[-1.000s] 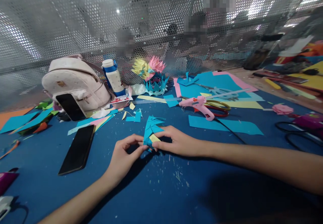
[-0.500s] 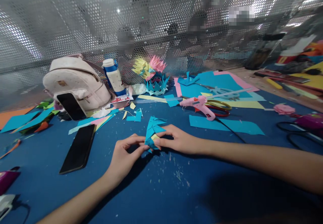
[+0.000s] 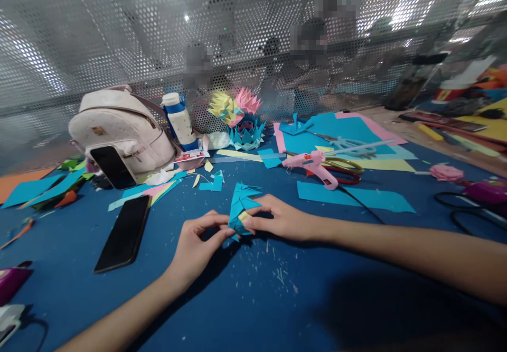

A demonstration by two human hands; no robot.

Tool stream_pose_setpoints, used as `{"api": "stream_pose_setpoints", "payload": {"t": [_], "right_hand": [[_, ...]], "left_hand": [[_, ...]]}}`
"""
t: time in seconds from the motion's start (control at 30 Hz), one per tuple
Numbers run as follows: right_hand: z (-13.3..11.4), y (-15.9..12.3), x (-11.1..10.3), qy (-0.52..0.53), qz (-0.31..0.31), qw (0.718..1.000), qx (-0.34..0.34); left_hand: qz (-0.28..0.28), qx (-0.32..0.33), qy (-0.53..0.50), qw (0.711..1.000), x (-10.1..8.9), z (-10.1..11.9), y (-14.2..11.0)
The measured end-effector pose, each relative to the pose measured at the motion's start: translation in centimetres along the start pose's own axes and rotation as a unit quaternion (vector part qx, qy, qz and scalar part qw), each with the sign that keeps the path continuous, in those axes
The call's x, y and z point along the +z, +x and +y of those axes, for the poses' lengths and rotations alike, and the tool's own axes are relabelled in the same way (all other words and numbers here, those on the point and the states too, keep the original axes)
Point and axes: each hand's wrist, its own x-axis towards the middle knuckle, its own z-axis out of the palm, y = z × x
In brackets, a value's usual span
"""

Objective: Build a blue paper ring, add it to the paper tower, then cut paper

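A folded blue paper piece (image 3: 240,204) with pointed, layered petals and a small yellow patch stands between my hands, just above the blue table (image 3: 285,309). My left hand (image 3: 202,241) pinches its lower left edge between thumb and fingers. From the other side, my right hand (image 3: 275,219) grips its lower right part, the thumb close to the yellow patch. Fingertips behind the paper are hidden. Beyond it stand folded paper flowers: a yellow one (image 3: 222,106), a pink one (image 3: 247,100) and a blue one (image 3: 247,132).
A pink glue gun (image 3: 312,166) and scissors (image 3: 343,164) lie right of centre, near a blue paper strip (image 3: 352,197). To the left are a black phone (image 3: 123,233), a white backpack (image 3: 114,124) and a bottle (image 3: 178,119). A perforated metal screen (image 3: 245,35) rises behind.
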Motion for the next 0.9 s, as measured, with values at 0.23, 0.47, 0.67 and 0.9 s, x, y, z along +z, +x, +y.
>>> {"api": "stream_pose_setpoints", "payload": {"t": [0.23,0.47,0.67,0.9], "right_hand": [[0.1,-0.1,-0.1,-0.006,-0.009,1.000,0.011],[0.1,0.0,-0.1,-0.007,-0.013,1.000,0.010],[0.2,-0.3,0.3,-0.060,0.005,0.998,-0.001],[0.9,-0.8,1.2,-0.160,0.019,0.987,-0.028]], "left_hand": [[-0.001,-0.003,0.000,1.000,0.0,-0.2,0.1],[-0.023,-0.006,0.004,1.000,-0.1,-0.2,0.3],[-0.061,-0.022,-0.018,0.998,-0.2,0.1,0.5],[-0.042,0.002,-0.016,0.999,-0.3,0.4,0.5]]}}
